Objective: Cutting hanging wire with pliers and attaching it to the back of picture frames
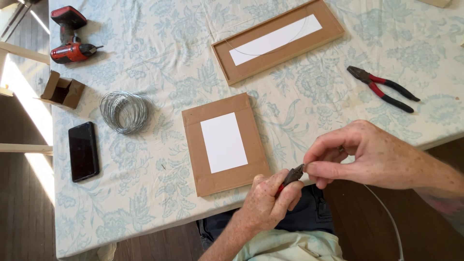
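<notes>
My left hand [267,203] grips a small pair of red-handled pliers [291,176] just off the table's near edge. The plier jaws point up and right to my right hand [372,154], whose thumb and forefinger pinch something small at the jaw tips. A thin grey wire [389,218] curves down from below my right hand toward the floor. Just left of both hands, a brown-backed picture frame [224,143] with a white panel lies face down on the table.
A longer frame [278,41] with a wire across its back lies at the far side. A second pair of red-and-black pliers [382,88] lies to the right. A wire coil [125,112], black phone [83,151], small open box [63,90] and red drill [70,36] sit left.
</notes>
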